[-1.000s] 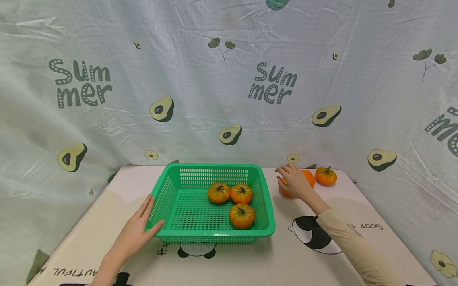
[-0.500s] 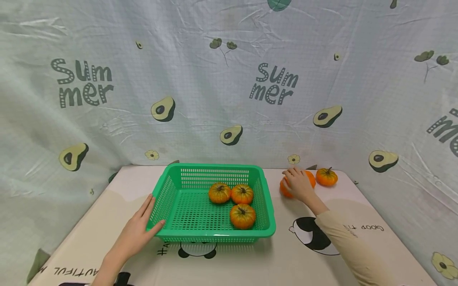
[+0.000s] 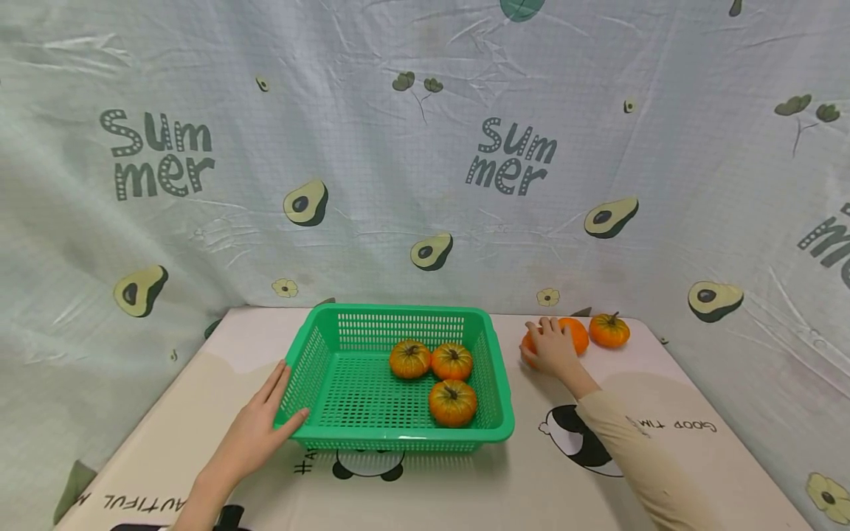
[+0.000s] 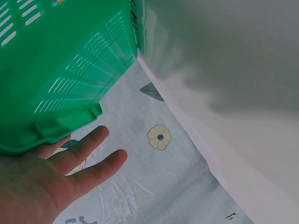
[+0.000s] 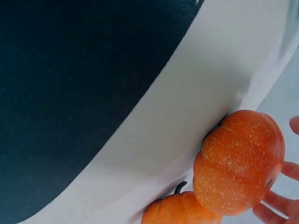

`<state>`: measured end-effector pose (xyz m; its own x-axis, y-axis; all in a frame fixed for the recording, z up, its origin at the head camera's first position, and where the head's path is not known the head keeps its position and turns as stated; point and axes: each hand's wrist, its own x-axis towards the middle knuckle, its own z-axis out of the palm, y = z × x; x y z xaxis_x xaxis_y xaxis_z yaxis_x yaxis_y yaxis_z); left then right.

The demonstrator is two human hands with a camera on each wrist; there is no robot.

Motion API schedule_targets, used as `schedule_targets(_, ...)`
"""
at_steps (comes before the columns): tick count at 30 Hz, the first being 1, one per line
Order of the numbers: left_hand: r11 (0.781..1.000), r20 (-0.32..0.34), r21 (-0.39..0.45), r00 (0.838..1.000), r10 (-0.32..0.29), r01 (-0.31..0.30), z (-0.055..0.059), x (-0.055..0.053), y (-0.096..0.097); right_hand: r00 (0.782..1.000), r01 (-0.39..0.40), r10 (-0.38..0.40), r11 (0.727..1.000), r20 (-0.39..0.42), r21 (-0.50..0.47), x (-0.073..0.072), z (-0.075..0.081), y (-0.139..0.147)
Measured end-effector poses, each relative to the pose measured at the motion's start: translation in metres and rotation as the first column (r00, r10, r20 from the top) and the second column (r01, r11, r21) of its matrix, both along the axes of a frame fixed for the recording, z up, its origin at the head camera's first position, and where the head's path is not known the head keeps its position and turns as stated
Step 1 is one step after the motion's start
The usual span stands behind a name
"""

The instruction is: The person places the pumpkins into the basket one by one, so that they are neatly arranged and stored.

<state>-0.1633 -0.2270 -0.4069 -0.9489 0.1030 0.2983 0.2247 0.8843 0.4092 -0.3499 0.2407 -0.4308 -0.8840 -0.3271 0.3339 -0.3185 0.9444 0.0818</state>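
Over the head feed I saw a green basket [image 3: 398, 435] on the table [image 3: 505, 490], holding three pumpkins [image 3: 409, 359]: two touching side by side, the third just in front of the right one. The left hand [image 3: 255, 428] rested along the basket's left rim, fingers straight and spread. Right of the basket, the right hand [image 3: 553, 349] lay over an orange pumpkin [image 5: 240, 161], fingers reaching round its far side; I could not tell whether they were clamped on it. A stemmed pumpkin [image 3: 609, 331] sat on the table farther right. I read "SUMMER" [image 3: 510, 156] repeated on the curtain [image 3: 372, 133], "GOOD TIM" [image 3: 696, 425] upside down on the table, and a partial "AUTIFUL" [image 3: 142, 504].
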Motion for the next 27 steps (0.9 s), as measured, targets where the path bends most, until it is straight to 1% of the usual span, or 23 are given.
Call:
schedule_targets(4,1.000,0.003,-0.003,1.000,0.003,-0.003,0.0003,0.0002,0.0005,0.998,0.035,-0.036,0.999,0.055,0.012,0.0004,-0.0011,0.0004)
schedule_targets(10,1.000,0.005,0.005,1.000,-0.002,0.002,0.0006,0.0008,0.0005,0.995,0.052,-0.054,0.998,0.079,0.031,0.0009,-0.0013,0.0021)
schedule_targets(19,1.000,0.009,0.004,1.000,-0.001,0.001,0.0008,0.0003,0.0009,0.990,0.048,-0.056,0.997,0.127,0.064,0.0011,-0.0030,0.0065)
schedule_targets(27,1.000,0.013,0.006,1.000,-0.002,0.002,0.0014,0.0005,0.0005,0.991,0.036,-0.039,0.999,0.126,0.030,0.0013,-0.0039,0.0094)
